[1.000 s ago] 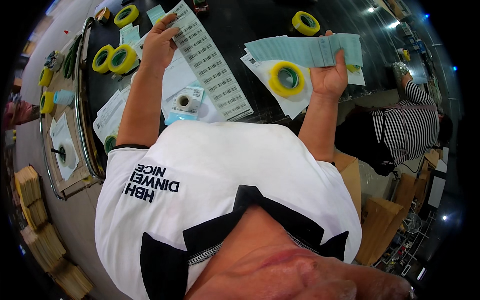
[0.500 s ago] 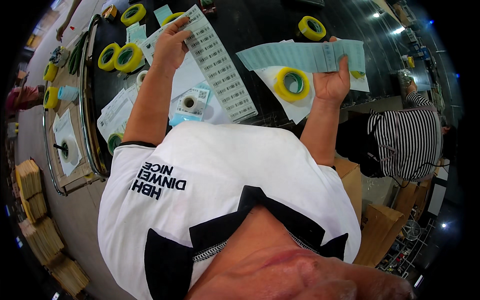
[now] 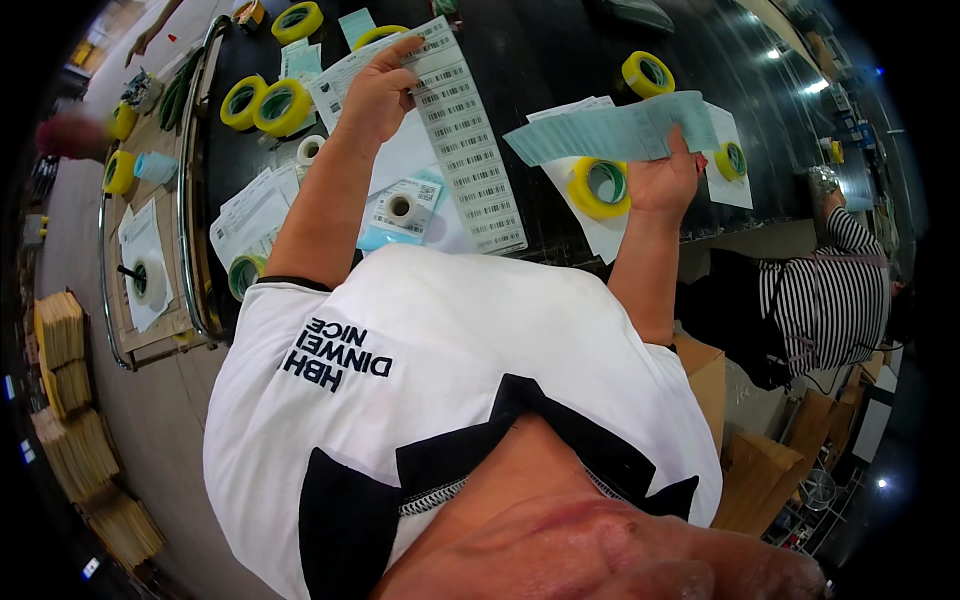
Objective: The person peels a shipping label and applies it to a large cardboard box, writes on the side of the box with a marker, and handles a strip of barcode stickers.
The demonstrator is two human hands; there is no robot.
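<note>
My left hand (image 3: 380, 100) has its fingers and thumb on the edge of a long white sheet of barcode labels (image 3: 465, 150) near its upper end. The sheet hangs slanting down toward my chest, over white papers. My right hand (image 3: 662, 180) holds a folded pale blue-green label strip (image 3: 600, 135), its thumb on top and its other fingers hidden underneath. The strip stretches leftward over a yellow tape roll (image 3: 580, 190) that rests on paper. Between my arms, a small white roll (image 3: 401, 207) sits on a pale blue packet.
Several yellow tape rolls (image 3: 283, 108) lie about the black table (image 3: 540, 70). Papers (image 3: 250, 215) rest beside my left forearm. A metal-railed cart (image 3: 190, 200) stands at left. On the right are a person in a striped top (image 3: 825, 300) and cardboard boxes (image 3: 765, 480).
The view has shifted, so the table things appear farther right. My right hand has tilted the label strip, its right end now drawn in, uncovering a tape roll at right. My left hand keeps the barcode sheet.
</note>
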